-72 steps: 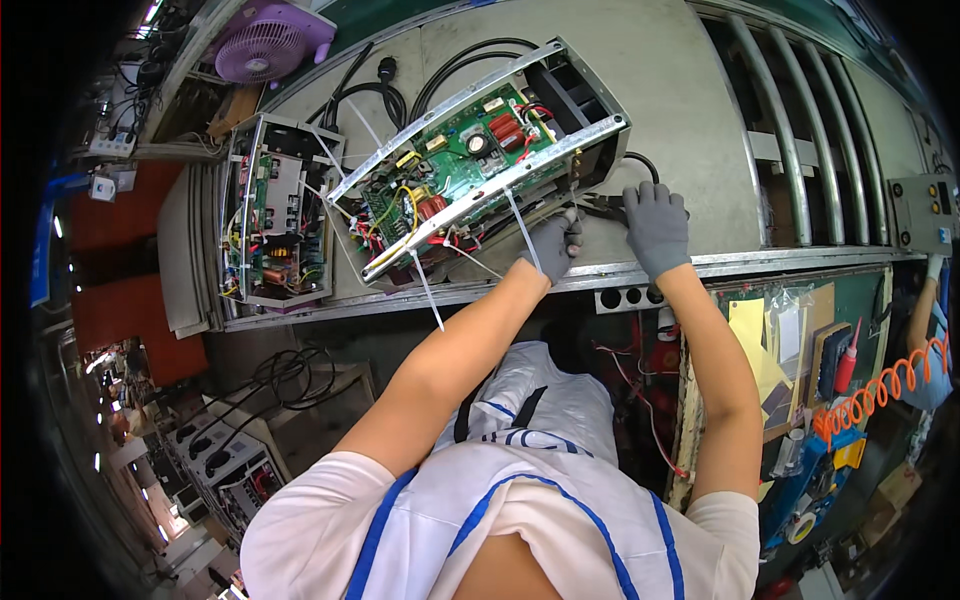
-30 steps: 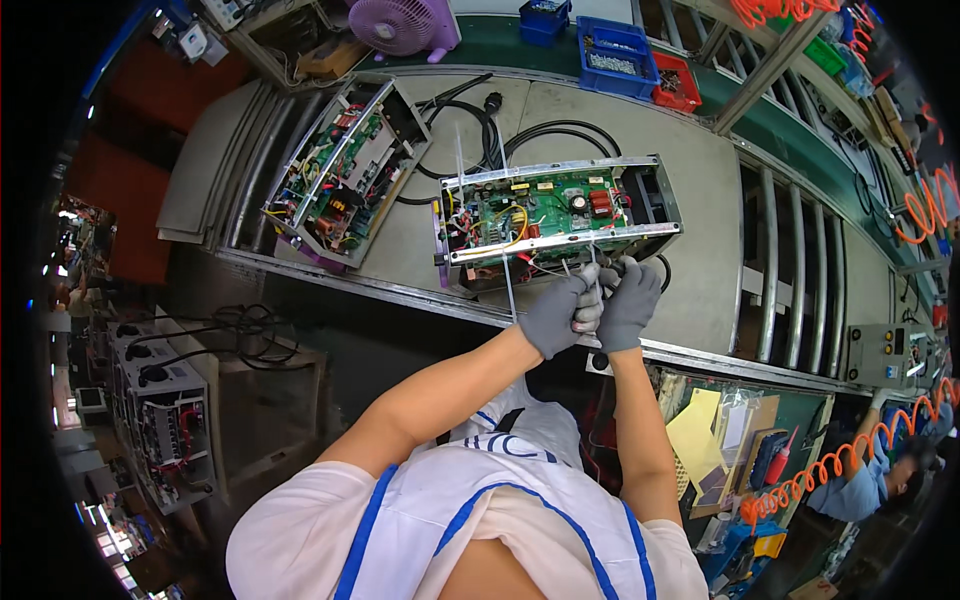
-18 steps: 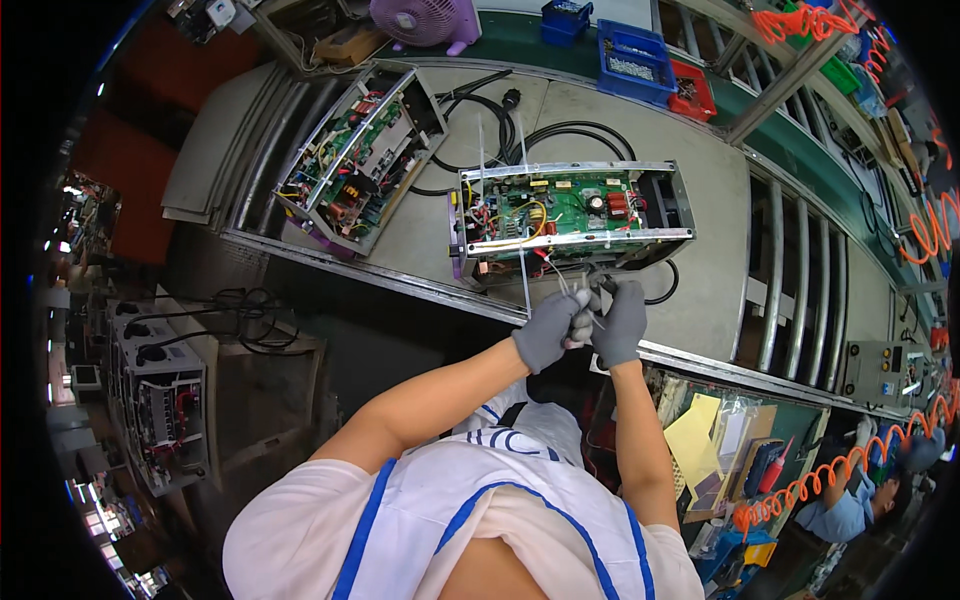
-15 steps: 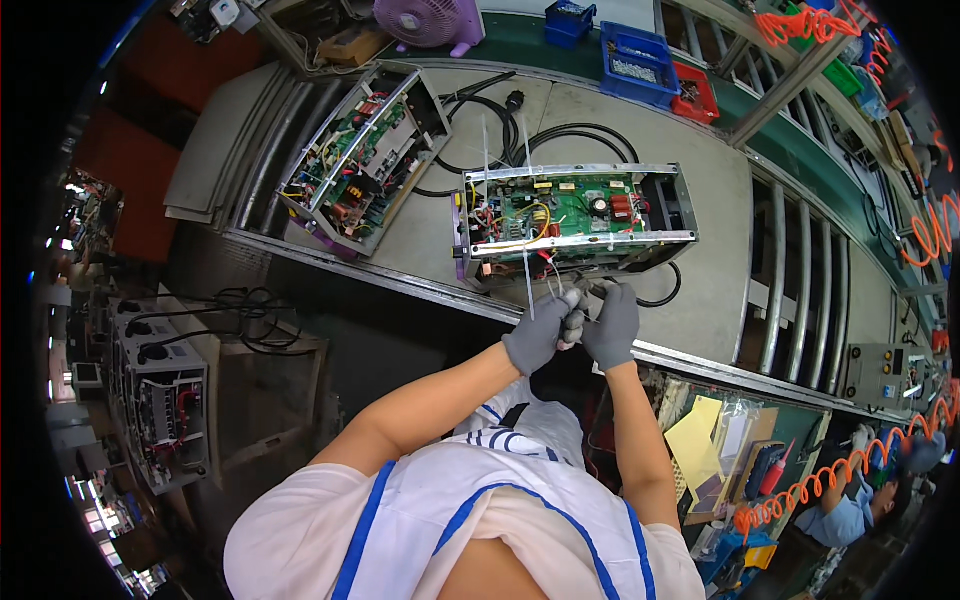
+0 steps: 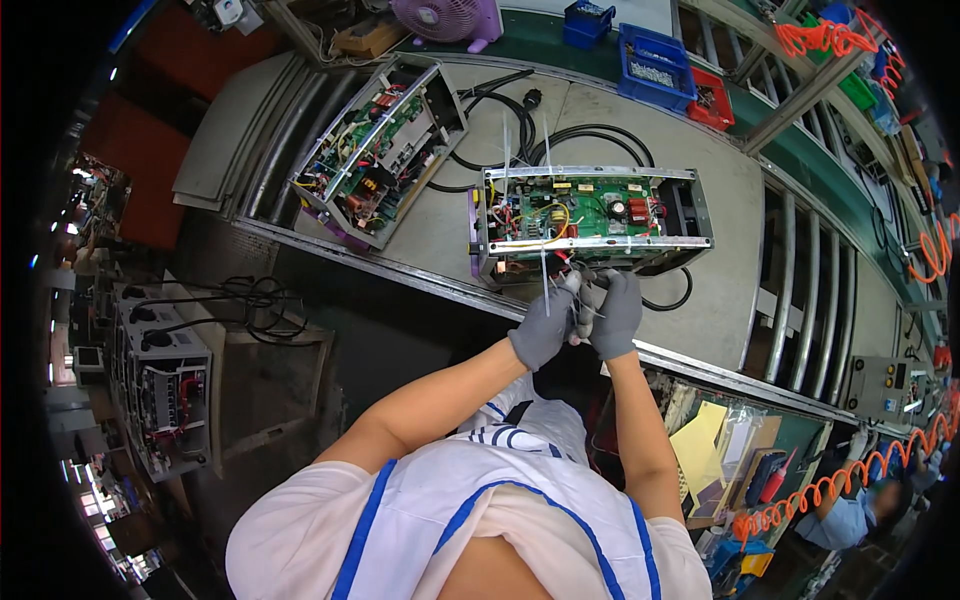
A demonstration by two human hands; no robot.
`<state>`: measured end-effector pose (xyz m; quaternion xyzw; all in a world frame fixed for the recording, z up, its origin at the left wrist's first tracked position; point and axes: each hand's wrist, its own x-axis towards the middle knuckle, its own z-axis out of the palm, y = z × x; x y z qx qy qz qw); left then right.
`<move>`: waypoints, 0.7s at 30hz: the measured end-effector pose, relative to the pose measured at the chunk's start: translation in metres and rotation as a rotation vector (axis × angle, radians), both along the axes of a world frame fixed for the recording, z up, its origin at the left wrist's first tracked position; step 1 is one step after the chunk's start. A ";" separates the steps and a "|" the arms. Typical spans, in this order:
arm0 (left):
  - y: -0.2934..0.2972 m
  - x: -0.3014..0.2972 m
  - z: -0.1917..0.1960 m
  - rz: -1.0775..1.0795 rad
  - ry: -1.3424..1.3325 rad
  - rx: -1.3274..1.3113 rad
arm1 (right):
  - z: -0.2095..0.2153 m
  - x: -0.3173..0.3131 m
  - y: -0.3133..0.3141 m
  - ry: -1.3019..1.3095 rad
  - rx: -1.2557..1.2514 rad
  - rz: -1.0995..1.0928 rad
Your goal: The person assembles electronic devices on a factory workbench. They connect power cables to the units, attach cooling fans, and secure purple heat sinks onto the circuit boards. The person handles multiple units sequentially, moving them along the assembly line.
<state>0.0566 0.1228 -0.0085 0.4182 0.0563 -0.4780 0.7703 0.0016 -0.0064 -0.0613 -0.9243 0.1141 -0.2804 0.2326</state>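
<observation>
An open-framed electronic unit [image 5: 590, 240], with a green circuit board and metal rails, lies on the bench in front of me. At its near side my gloved left hand [image 5: 545, 330] is closed, fingertips pinching thin wires [image 5: 562, 262] that come out below the near rail. My gloved right hand [image 5: 614, 315] is closed right beside it, fingertips meeting the left's; what it grips is hidden, though something small and dark shows at its fingers. A white cable tie [image 5: 547, 285] hangs off the near rail beside my left hand. More white cable ties [image 5: 506, 150] stick up at the far rail.
A second open unit [image 5: 375, 160] stands to the left. Black power cable [image 5: 600, 130] coils behind. Blue bins [image 5: 655, 70], a red bin [image 5: 712, 100] and a purple fan [image 5: 447, 20] are at the back. Rollers [image 5: 800, 290] lie right; a co-worker [image 5: 850, 515] sits far right.
The bench and units have shifted slightly right and down in view. Both hands stay together at the unit's near side, the right one raised slightly closer to the rail.
</observation>
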 end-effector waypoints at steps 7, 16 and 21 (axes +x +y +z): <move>0.004 0.003 -0.004 0.008 -0.085 -0.039 | -0.004 0.002 0.004 0.007 0.006 -0.001; 0.020 0.008 0.001 0.008 -0.115 0.036 | -0.005 0.002 0.015 0.052 0.153 -0.005; 0.040 0.007 -0.010 0.008 -0.062 0.013 | -0.002 -0.002 0.027 0.075 0.152 -0.047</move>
